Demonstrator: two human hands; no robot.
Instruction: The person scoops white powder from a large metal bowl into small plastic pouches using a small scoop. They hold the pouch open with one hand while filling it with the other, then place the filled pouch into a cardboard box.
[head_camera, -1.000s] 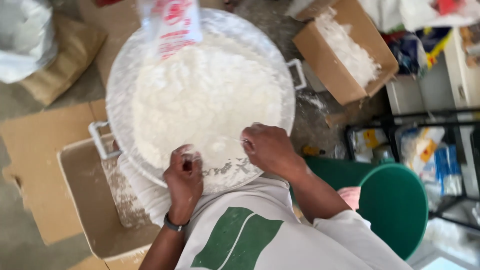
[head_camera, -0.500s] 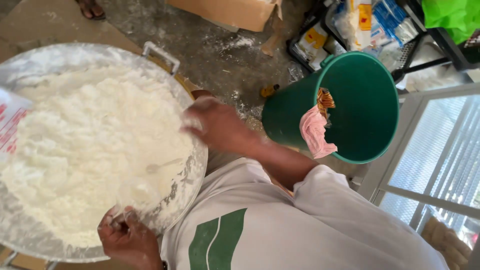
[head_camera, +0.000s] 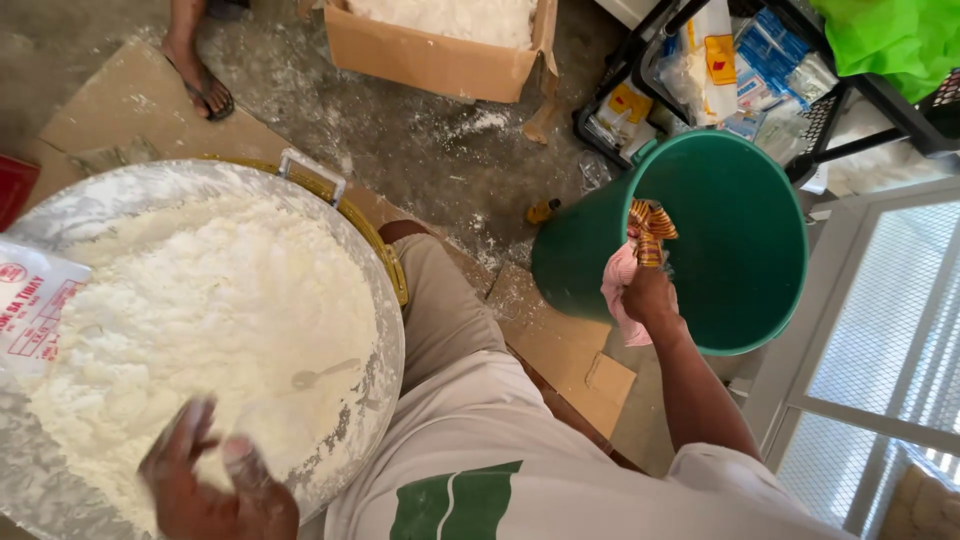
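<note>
A wide metal basin (head_camera: 392, 330) heaped with white flour (head_camera: 200, 320) fills the left of the head view. My left hand (head_camera: 205, 480), dusted with flour and blurred, hovers over the flour at the basin's near edge with its fingers spread and nothing in it. My right hand (head_camera: 648, 295) reaches out to the rim of a green bucket (head_camera: 740, 250) and grips a pink cloth (head_camera: 617, 290) hanging there, next to a striped orange cloth (head_camera: 648, 228). A small spoon (head_camera: 322, 375) lies half sunk in the flour.
A clear bag with red print (head_camera: 35, 315) leans over the basin's left side. A cardboard box of flour (head_camera: 440, 55) stands beyond it, and another person's sandalled foot (head_camera: 200, 75) rests on flattened cardboard. A black wire rack of packets (head_camera: 700, 70) stands behind the bucket, with a mesh door (head_camera: 880, 340) at right.
My right hand has left the basin, swung out to the bucket's rim and closed on the pink cloth. My left hand stays over the flour. The view has shifted towards the bucket.
</note>
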